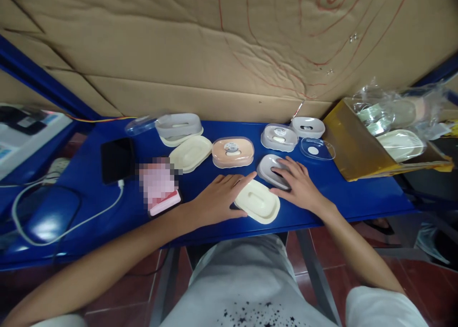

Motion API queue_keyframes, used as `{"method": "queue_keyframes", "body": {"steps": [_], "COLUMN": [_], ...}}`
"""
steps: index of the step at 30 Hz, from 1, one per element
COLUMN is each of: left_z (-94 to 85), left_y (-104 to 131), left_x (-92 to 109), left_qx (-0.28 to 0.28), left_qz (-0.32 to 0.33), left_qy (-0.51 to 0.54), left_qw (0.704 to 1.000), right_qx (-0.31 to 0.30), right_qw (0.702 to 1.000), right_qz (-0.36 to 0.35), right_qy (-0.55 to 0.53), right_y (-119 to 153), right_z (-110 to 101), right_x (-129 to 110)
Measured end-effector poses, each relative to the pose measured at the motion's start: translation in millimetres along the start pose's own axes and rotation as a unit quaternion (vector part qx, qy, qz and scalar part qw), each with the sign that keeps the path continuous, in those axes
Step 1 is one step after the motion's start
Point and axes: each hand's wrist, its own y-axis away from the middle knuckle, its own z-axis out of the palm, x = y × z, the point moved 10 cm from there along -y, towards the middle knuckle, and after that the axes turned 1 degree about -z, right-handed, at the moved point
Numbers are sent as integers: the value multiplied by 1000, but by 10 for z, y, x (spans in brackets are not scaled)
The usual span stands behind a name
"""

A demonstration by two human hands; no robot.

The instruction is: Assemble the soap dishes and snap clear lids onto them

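Note:
A cream oval plastic tray (258, 201) with a long recess lies near the front edge of the blue table. My left hand (222, 197) is around its left end, thumb at the front and index finger along the back. My right hand (298, 183) is on a grey rounded plastic box (266, 167) just behind the tray, fingers over its right side and slot. The right thumb reaches the tray's right edge. Behind stand a peach box (232, 158) with a clear cover and a grey covered box (279, 138).
Another cream tray (191, 154), a grey box (179, 126), a white-grey box (307, 127) and a clear lid (317, 149) are farther back. Left are two phones, one black (117, 160), with a white cable (89, 219). A cardboard carton (343, 146) of wrapped parts stands right.

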Motion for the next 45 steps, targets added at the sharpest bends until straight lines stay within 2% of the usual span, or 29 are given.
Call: {"method": "queue_keyframes", "body": {"steps": [4, 7, 12, 16, 18, 20, 23, 26, 27, 29, 31, 33, 35, 36, 37, 39, 41, 42, 44, 45], "left_z": [-28, -66, -32, -61, -186, -388, -705, -868, -883, -872, -797, -652, -483, -410, -356, -297, -293, -303, -316, -316], "left_y": [83, 119, 80, 134, 219, 327, 496, 603, 609, 578, 505, 423, 356, 326, 296, 242, 198, 180, 145, 128], "left_x": [-39, -98, -141, -206, -285, -436, -801, -1071, -1072, -914, -600, -257, -22, 32, 49, 20, -29, -43, -56, -55], "left_qx": [22, 56, 71, 74, 95, 132, 181, 191, 194, 207, 209, 180, 136, 116, 101, 82, 78, 80, 82, 83], "left_qz": [-31, -66, -73, -76, -76, -84, -141, -204, -205, -165, -80, 21, 100, 123, 136, 146, 149, 151, 156, 158], "left_qy": [-3, -7, -7, -5, -15, -32, -88, -141, -144, -129, -100, -81, -81, -85, -87, -84, -73, -67, -56, -53], "left_qw": [999, 996, 995, 994, 992, 987, 969, 950, 949, 956, 970, 980, 982, 982, 982, 982, 983, 983, 983, 983], "right_qx": [18, 39, -44, -54, -51, -43, -41, -51, -54, -60, -64, -72, -67, -51, -24, 58, 107, 105, 89, 81], "right_qw": [1000, 998, 988, 985, 984, 981, 977, 975, 975, 975, 977, 976, 977, 982, 989, 993, 973, 967, 964, 967], "right_qz": [4, -16, -138, -161, -171, -181, -191, -187, -187, -185, -182, -193, -194, -176, -138, -9, 112, 143, 161, 156], "right_qy": [-3, -46, -51, 2, 30, 57, 86, 104, 106, 104, 94, 76, 56, 51, 54, 100, 170, 183, 189, 187], "right_y": [-48, -51, -73, -126, -126, -105, -58, -25, -18, -16, -39, -74, -126, -159, -188, -164, 14, 117, 300, 368], "right_z": [-33, -100, 153, 271, 297, 310, 339, 377, 391, 418, 437, 435, 350, 258, 132, -204, -484, -550, -605, -606], "right_x": [1, -145, -650, -778, -815, -863, -941, -992, -1009, -1042, -1050, -1017, -834, -648, -386, 310, 966, 1198, 1427, 1425]}}
